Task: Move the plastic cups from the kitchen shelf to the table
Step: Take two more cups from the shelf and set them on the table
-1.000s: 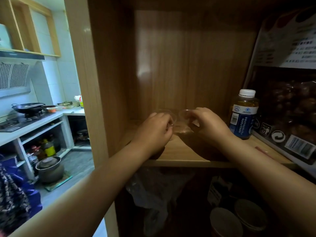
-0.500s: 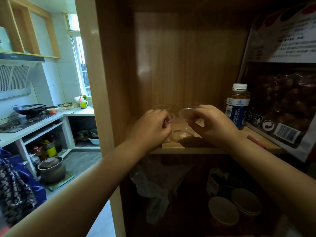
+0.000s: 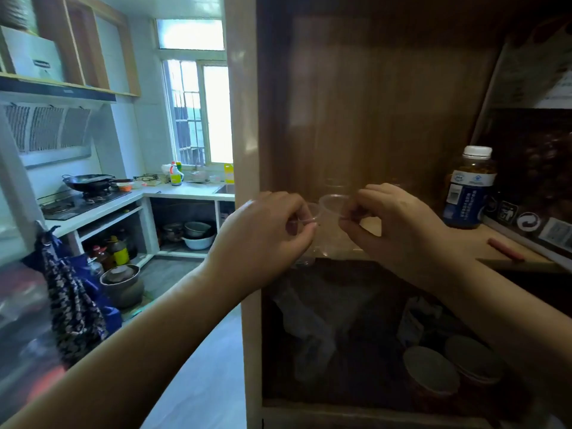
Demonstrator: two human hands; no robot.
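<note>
Left hand: the left hand (image 3: 266, 233), at centre frame, is pinched on the rim of a clear plastic cup (image 3: 305, 216), thumb and forefinger closed on it.
Right hand: the right hand (image 3: 393, 224), just right of centre, grips the rim of a second clear cup (image 3: 332, 202) the same way.
Cups: both are at the front of the kitchen shelf (image 3: 464, 239), rims nearly touching; whether they are clear of the board or resting on it is hard to tell through the transparent plastic.
Neighbours: a bottle (image 3: 469, 187) stands at the right of the frame, apart from the right hand; a red stick-like thing (image 3: 504, 249) lies on the shelf nearer the edge.
Step in hand: drawing the cups out of the cabinet.
Doing it well: thin cups likely buckle, so keep the pinch light, hold them upright and apart, and pull straight back, clear of the cabinet's side panel (image 3: 244, 119).
Table: not in view.
</note>
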